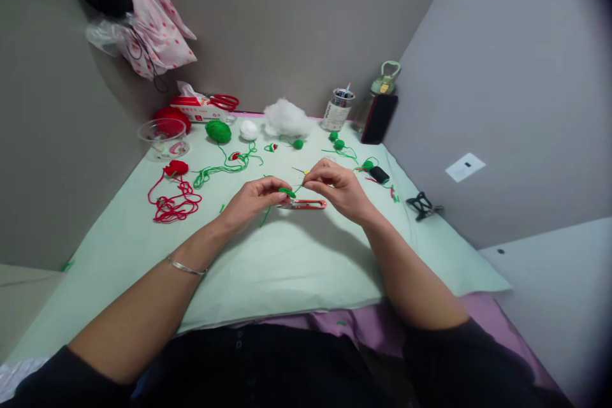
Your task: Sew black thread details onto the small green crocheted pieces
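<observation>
Head view: green crocheted piece pinched between the left hand's thumb and fingers, taken as clock centre.
Right hand, three o'clock, pinches green yarn beside the piece; whether it also grips the yellow-ended tool toward one o'clock cannot be told. Orange thread snips lie at four o'clock, blades partly hidden. Lettering on the tissue box, between ten and eleven, and the jar label, one o'clock, is illegible. Both black sleeves are cut off below.
</observation>
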`<state>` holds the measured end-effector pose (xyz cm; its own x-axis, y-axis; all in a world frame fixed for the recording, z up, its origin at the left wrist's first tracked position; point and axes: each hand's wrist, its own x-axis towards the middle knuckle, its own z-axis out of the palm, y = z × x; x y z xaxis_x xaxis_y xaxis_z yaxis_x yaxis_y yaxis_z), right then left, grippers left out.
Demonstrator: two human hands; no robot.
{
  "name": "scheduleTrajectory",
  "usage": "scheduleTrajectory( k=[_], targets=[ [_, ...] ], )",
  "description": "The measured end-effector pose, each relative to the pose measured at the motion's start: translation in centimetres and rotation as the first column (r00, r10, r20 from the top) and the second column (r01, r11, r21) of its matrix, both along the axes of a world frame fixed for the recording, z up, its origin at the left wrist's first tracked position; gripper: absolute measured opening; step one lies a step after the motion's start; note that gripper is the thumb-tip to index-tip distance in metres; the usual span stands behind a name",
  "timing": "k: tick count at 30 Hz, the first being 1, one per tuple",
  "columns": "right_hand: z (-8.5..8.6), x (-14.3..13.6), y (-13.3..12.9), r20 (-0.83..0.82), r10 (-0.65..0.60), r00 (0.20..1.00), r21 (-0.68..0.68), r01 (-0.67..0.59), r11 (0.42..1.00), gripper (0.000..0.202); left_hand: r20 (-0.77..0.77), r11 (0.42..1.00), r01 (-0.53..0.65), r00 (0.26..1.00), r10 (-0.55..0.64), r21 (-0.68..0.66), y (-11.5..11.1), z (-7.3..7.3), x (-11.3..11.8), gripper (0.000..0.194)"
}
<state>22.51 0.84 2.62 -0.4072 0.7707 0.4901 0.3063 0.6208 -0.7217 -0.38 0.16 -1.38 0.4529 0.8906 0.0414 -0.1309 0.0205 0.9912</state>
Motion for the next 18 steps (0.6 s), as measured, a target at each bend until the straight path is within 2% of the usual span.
scheduleTrajectory(
  k=[6,18],
  targets=[
    [-0.35,0.36,0.18,0.192,-0.034,0.981,0.159,0.003,0.987,0.014,0.006,1.000,0.006,1.000,-0.006,0.021,0.20,-0.12,-0.03,0.025],
    [-0.39,0.74,0.20,0.286,-0.069,0.956,0.218,0.005,0.976,0.016,-0.008,0.999,0.029,1.000,-0.029,0.022,0.06,0.07,-0.09,0.024]
  ],
)
